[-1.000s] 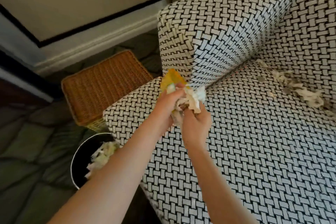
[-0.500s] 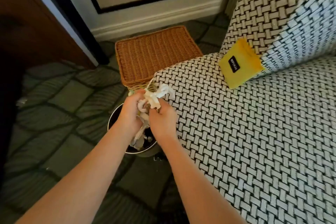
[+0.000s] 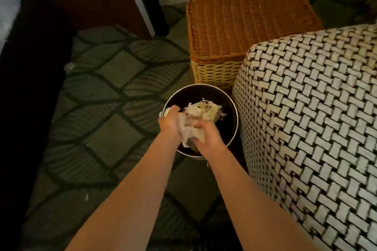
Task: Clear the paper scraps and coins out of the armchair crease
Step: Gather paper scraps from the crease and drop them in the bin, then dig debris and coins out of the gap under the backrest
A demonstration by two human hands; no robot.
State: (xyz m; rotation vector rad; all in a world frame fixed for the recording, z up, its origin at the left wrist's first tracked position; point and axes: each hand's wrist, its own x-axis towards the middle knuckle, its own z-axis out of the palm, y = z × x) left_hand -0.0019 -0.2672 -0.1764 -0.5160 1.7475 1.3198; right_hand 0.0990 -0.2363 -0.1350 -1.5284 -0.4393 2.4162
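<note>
Covering the floor is dark patterned carpet (image 3: 112,87); a wicker basket (image 3: 244,22) sits top centre. Your left hand (image 3: 170,123) and right hand (image 3: 208,138) curl around paper scraps (image 3: 188,130) over the round bin (image 3: 230,106) beside the armchair (image 3: 306,108), which is cut off at the right. Coins can't be made out.

A white, crumpled wad (image 3: 188,131) of paper scraps is sitting squeezed between the left hand (image 3: 170,124) and the right hand (image 3: 206,139), both curling round it, right above the open bin (image 3: 201,86). A heap (image 3: 206,110) of more shredded, cream scraps is lying inside the bin, just beyond the wad. The armchair (image 3: 310,118), in black-and-white weave, is standing just beside the bin.
</note>
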